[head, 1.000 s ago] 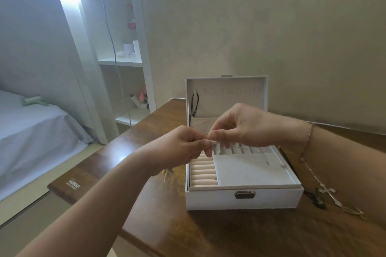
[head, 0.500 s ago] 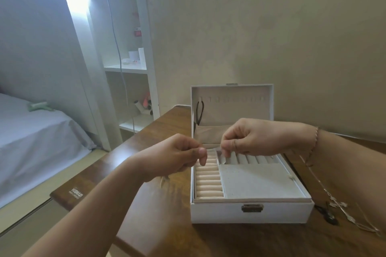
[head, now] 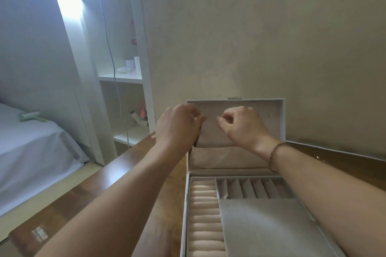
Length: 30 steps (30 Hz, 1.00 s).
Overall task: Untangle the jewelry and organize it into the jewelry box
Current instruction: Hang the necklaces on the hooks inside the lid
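Note:
The white jewelry box (head: 261, 225) stands open on the wooden table (head: 117, 175), with its lid (head: 275, 110) upright. Both my hands are raised in front of the lid's upper part, near its row of hooks. My left hand (head: 179, 125) and my right hand (head: 240, 127) have their fingertips pinched together and sit a small gap apart. The fine chain between them barely shows. A dark cord (head: 196, 142) hangs in the lid behind my left hand. Beige ring rolls (head: 204, 215) fill the tray's left side.
Small divided slots (head: 250, 189) and a flat grey panel (head: 267, 227) make up the rest of the tray. A white shelf unit (head: 125, 78) with a hanging cable stands to the left, and a bed (head: 31, 148) lies beyond it. The wall is close behind the box.
Both hands rose from above the tray to the top of the lid and moved slightly apart. The view came closer to the box, and the jewelry on the table at right left the frame.

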Each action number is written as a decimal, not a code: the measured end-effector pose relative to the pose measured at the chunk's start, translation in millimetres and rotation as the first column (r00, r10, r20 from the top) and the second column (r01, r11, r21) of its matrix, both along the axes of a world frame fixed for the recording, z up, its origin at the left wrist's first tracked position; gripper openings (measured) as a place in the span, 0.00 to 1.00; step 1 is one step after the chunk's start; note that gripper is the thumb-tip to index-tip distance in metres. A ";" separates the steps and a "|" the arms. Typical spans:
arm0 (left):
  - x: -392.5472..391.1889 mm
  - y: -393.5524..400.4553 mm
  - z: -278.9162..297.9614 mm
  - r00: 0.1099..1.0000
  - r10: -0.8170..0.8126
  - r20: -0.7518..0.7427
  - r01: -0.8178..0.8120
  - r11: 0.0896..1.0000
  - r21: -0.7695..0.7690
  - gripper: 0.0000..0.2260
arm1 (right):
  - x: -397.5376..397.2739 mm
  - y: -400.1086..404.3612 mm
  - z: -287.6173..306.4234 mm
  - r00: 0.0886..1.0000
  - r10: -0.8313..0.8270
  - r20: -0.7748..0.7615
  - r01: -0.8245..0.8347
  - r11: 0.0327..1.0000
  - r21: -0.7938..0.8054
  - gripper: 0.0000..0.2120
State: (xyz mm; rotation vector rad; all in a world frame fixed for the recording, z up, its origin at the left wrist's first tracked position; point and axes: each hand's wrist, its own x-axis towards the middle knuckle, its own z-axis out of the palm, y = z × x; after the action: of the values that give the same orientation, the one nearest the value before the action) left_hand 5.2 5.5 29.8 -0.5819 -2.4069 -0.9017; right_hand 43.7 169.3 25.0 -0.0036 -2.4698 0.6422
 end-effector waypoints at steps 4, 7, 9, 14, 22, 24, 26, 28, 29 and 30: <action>-15.3 15.2 1.0 0.981 0.126 -0.146 -0.143 0.984 -0.110 0.09 | -18.3 -9.2 -3.9 0.977 -0.153 -0.148 0.154 0.988 -0.004 0.19; -20.0 19.7 -3.3 0.970 0.145 -0.197 -0.179 0.970 -0.165 0.10 | -19.1 -12.0 -8.3 0.972 -0.193 -0.135 0.199 0.979 0.035 0.17; -20.2 19.3 -6.4 0.966 0.145 -0.215 -0.187 0.964 -0.188 0.10 | -17.4 -14.2 -12.1 0.975 -0.194 -0.107 0.201 0.978 0.060 0.18; -15.3 11.7 -22.1 0.958 0.047 -0.283 -0.106 0.975 -0.197 0.09 | -11.1 -14.4 -20.0 0.987 -0.121 -0.110 0.137 0.979 0.153 0.15; 8.9 5.4 -35.7 0.982 -0.104 0.155 0.104 0.995 0.005 0.12 | 10.3 -4.6 -41.7 0.979 0.019 -0.203 0.101 0.822 0.560 0.08; 15.0 4.0 -25.6 0.917 -0.172 0.360 0.161 0.985 0.060 0.13 | 13.7 -5.6 -43.8 0.981 0.063 -0.185 0.047 0.841 0.539 0.08; 16.2 1.4 -14.4 0.828 -0.249 0.502 0.214 0.969 0.126 0.12 | 18.5 -7.6 -37.1 0.995 0.068 -0.071 -0.034 0.919 0.394 0.11; 18.5 -1.5 -5.5 0.754 -0.314 0.577 0.247 0.949 0.195 0.12 | 19.5 -6.2 -28.0 0.991 0.080 0.110 -0.103 0.970 0.222 0.14; 19.6 -2.6 -2.6 0.745 -0.325 0.582 0.251 0.946 0.206 0.11 | 20.3 -5.2 -23.6 0.978 0.108 0.179 -0.132 0.983 0.129 0.15; 19.7 -3.2 -1.8 0.755 -0.321 0.571 0.246 0.947 0.207 0.11 | 20.8 -3.4 -20.6 0.964 0.139 0.225 -0.155 0.986 0.055 0.15</action>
State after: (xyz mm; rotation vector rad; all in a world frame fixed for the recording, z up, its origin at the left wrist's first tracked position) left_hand 25.0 2.2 28.0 -0.7117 -2.8306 -1.5518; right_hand 64.5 165.9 4.4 0.1456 -2.7267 0.6444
